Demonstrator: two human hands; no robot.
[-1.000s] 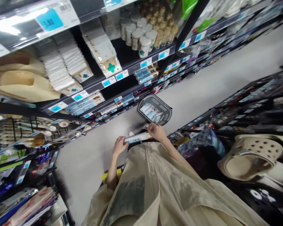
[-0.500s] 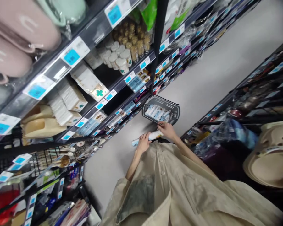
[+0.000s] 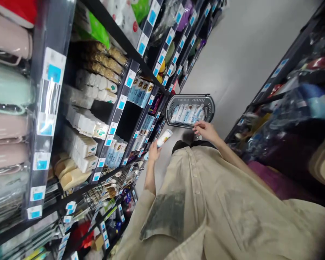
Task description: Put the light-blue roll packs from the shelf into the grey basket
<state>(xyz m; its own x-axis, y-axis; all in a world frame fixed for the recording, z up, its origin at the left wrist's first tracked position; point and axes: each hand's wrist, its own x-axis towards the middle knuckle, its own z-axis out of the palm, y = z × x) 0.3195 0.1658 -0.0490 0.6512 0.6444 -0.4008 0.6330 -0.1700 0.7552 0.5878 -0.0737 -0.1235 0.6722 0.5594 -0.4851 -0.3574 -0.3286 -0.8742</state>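
Observation:
My left hand [image 3: 153, 151] is wrapped round a long white-and-blue cylindrical pack [image 3: 164, 137]; its white end, with an orange picture, sticks out past the fingers, beside the lower shelves. My right hand [image 3: 206, 131] is at the near rim of a grey plastic basket [image 3: 210, 107], with its fingers loosely bent and apart and nothing visible in them. Inside the basket lie several similar white-and-blue packs [image 3: 188, 113]. Whether the right fingertips touch the rim is unclear.
Shelving on the left holds blue-labelled tube packs [image 3: 140, 92], more tube packs [image 3: 116, 153], white boxes [image 3: 89, 150], toothpick-like bundles [image 3: 108, 61] and wooden scoops [image 3: 73, 177]. Grey floor [image 3: 233, 61] runs ahead. Another rack, with plastic-wrapped goods [image 3: 295, 108], stands on the right.
My left hand has moved the pack from in front of my body toward the left shelves, tilting it upward. My right hand has come away from the pack. The view has turned.

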